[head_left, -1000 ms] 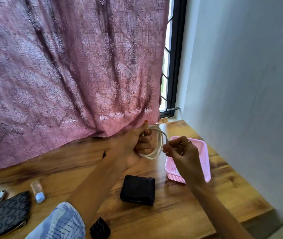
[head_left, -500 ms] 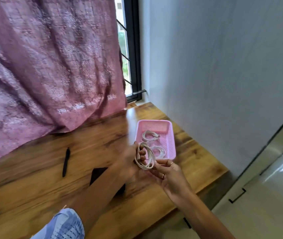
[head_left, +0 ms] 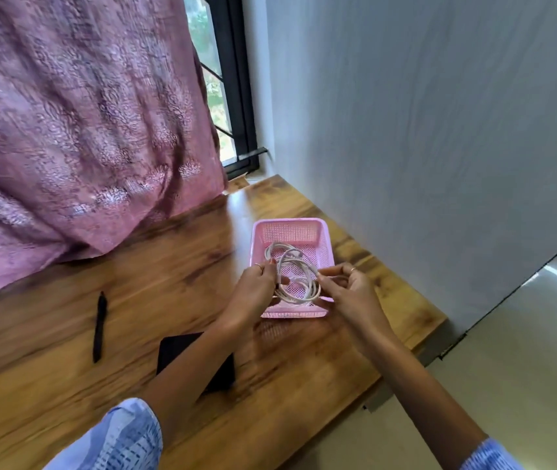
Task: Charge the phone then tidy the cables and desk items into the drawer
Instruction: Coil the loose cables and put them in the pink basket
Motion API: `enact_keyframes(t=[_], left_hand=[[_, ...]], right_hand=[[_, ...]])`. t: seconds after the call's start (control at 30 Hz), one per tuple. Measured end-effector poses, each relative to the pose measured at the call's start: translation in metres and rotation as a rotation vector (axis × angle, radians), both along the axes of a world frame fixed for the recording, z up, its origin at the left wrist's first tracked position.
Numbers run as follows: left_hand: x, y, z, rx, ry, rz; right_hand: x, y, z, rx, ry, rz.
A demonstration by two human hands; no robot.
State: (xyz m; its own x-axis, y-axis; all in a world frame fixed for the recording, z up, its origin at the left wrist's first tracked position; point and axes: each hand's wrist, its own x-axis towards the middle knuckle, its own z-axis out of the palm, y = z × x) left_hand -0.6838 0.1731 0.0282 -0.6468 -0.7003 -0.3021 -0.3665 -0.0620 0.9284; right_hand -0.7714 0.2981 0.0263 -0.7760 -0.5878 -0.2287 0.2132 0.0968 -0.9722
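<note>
coiled white cable [head_left: 295, 279]: pinched by left hand [head_left: 253, 295] and right hand [head_left: 350, 293] over pink perforated plastic basket [head_left: 290, 228]. outstanding, by judgement: black pen [head_left: 100, 325], black wallet [head_left: 182, 347], drawer stowage.

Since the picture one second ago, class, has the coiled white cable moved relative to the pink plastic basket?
Yes. The coiled white cable was held left of the pink plastic basket; now it is inside it.

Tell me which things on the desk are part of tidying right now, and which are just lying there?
In use:
cable, a white coil over the basket
basket, pink
left hand, holding the cable
right hand, pinching the cable

Lying about:
pen
wallet, black, partly under the left arm
curtain
</note>
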Motion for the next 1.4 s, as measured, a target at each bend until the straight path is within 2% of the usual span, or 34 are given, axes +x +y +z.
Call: enact_keyframes(t=[0.2,0.3,0.47,0.6,0.8,1.13,1.4], left_hand=[[-0.011,-0.028,-0.008,-0.289,-0.183,-0.21],[-0.017,-0.033,-0.007,-0.458,-0.304,-0.273],[-0.028,-0.039,-0.009,-0.487,-0.399,-0.322],[-0.034,-0.041,-0.021,-0.524,-0.519,-0.455],[-0.034,-0.045,-0.037,-0.586,-0.647,-0.536],[-0.036,-0.038,-0.041,-0.719,-0.655,-0.552],[-0.024,-0.023,-0.029,-0.763,-0.571,-0.435]], right_hand=[[-0.026,-0.014,-0.004,0.201,0.183,0.069],[-0.03,-0.021,-0.006,0.351,0.347,0.118],[-0.029,-0.037,-0.009,0.518,0.664,0.205],[-0.028,-0.045,-0.022,0.646,0.778,0.276],[-0.015,-0.047,-0.025,0.806,0.965,0.41],[-0.009,-0.047,-0.024,0.804,1.002,0.355],[-0.005,-0.042,-0.018,0.816,1.02,0.408]])
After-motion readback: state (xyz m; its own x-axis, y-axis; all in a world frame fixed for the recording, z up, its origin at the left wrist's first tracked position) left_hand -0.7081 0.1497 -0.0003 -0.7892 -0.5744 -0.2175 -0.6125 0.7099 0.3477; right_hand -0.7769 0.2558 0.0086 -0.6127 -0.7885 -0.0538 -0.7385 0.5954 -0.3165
